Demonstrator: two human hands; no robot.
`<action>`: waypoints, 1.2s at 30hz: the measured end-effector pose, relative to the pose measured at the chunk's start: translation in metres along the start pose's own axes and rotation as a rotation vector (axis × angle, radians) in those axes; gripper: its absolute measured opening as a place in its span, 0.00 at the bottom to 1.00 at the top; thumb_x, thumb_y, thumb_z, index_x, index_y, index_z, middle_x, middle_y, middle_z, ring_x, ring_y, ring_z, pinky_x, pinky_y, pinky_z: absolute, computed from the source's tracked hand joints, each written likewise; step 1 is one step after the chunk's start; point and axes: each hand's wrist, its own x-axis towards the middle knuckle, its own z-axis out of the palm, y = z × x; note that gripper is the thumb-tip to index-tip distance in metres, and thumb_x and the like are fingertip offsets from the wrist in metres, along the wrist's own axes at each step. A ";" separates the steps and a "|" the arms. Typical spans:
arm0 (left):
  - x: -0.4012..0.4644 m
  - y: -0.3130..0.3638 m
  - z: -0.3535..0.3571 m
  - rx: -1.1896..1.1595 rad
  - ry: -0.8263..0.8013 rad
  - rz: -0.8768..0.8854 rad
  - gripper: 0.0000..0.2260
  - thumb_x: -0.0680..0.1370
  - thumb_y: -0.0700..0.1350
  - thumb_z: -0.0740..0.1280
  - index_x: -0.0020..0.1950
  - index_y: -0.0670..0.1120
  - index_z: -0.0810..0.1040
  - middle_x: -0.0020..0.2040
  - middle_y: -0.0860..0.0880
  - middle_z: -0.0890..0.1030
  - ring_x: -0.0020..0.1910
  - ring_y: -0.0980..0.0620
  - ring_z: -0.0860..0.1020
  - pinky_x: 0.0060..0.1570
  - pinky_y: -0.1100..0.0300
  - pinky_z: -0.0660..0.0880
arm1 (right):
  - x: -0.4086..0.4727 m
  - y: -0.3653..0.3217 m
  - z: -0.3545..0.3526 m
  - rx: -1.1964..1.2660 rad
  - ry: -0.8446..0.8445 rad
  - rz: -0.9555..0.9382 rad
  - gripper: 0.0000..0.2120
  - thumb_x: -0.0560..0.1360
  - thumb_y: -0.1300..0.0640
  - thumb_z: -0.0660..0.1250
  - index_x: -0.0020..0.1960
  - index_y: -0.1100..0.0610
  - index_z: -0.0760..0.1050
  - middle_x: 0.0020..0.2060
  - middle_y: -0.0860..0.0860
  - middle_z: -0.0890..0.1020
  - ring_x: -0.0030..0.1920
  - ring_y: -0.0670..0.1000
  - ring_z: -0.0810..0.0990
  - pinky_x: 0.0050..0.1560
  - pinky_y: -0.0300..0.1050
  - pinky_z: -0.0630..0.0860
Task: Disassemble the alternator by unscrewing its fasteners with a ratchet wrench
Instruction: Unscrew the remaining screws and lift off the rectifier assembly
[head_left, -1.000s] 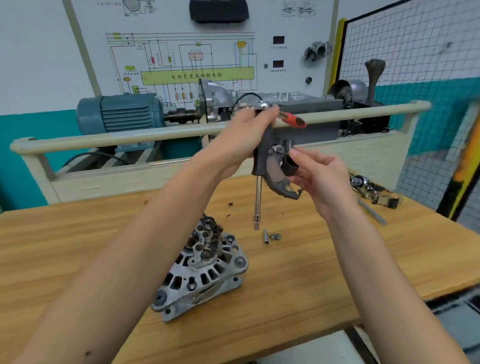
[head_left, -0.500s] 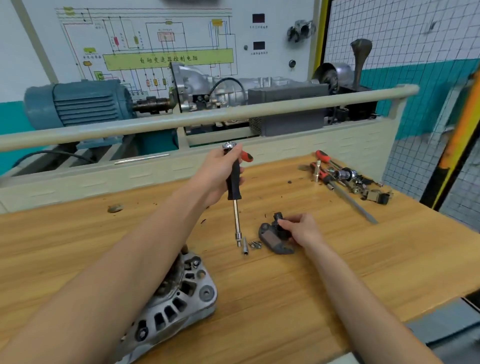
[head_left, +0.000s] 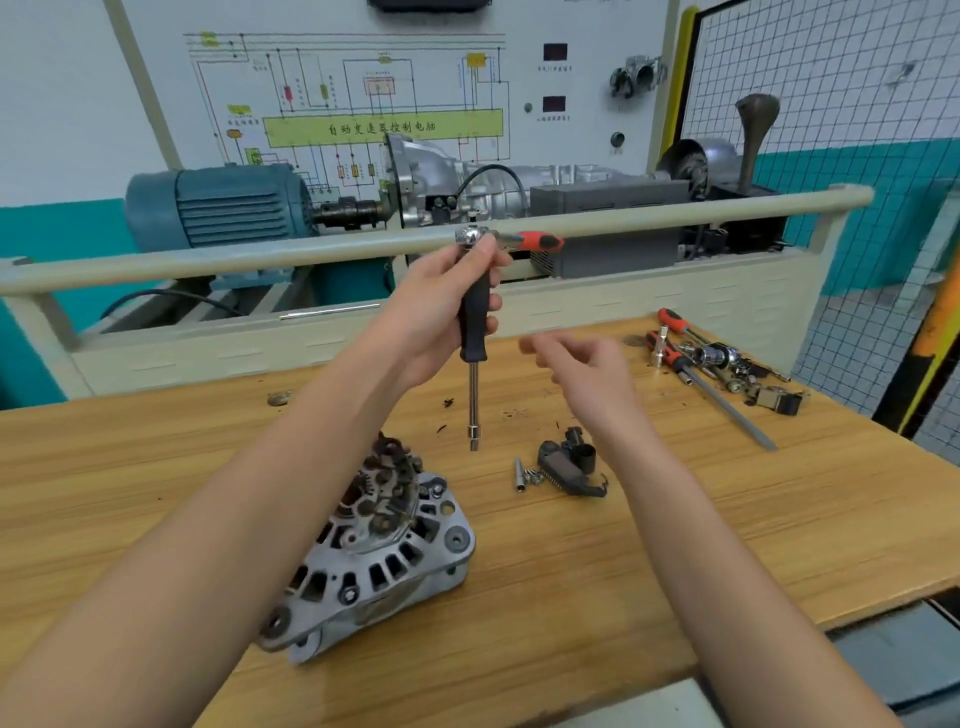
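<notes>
The alternator (head_left: 374, 551) lies near the desk's (head_left: 727, 519) front edge, below and left of the left hand (head_left: 441, 306); that hand grips the ratchet wrench (head_left: 475, 332) upright – long axis vertical, socket end down; the right hand (head_left: 582, 371) hovers loosely curled, empty, above the removed regulator (head_left: 569, 465); wooden desk, workshop trainer behind.

You have one alternator (head_left: 371, 540) on the bench (head_left: 701, 530) and one ratchet (head_left: 475, 312) above it. Right of the alternator: one socket (head_left: 519, 474), one regulator (head_left: 569, 465).

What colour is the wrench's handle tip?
Red, on the wrench held by the left hand; head view.
</notes>
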 end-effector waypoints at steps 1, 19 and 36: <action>-0.008 0.010 -0.003 -0.004 -0.007 0.046 0.10 0.83 0.47 0.59 0.49 0.43 0.74 0.38 0.50 0.71 0.34 0.54 0.70 0.35 0.62 0.70 | -0.007 -0.023 0.007 0.045 -0.062 -0.091 0.10 0.78 0.50 0.64 0.54 0.52 0.81 0.50 0.44 0.84 0.50 0.40 0.80 0.46 0.32 0.73; -0.089 0.050 -0.053 0.122 0.335 0.308 0.12 0.79 0.47 0.67 0.38 0.46 0.69 0.27 0.54 0.67 0.27 0.54 0.62 0.27 0.63 0.60 | -0.019 -0.012 0.066 -0.357 -1.003 -0.068 0.50 0.65 0.49 0.78 0.78 0.46 0.51 0.77 0.45 0.56 0.75 0.46 0.56 0.75 0.49 0.56; -0.097 0.046 -0.043 0.085 0.408 0.342 0.11 0.80 0.46 0.66 0.39 0.46 0.70 0.26 0.55 0.68 0.26 0.54 0.63 0.26 0.64 0.62 | -0.112 0.016 0.118 -0.261 -0.333 -0.005 0.58 0.52 0.34 0.77 0.75 0.43 0.53 0.72 0.42 0.62 0.71 0.47 0.60 0.70 0.52 0.59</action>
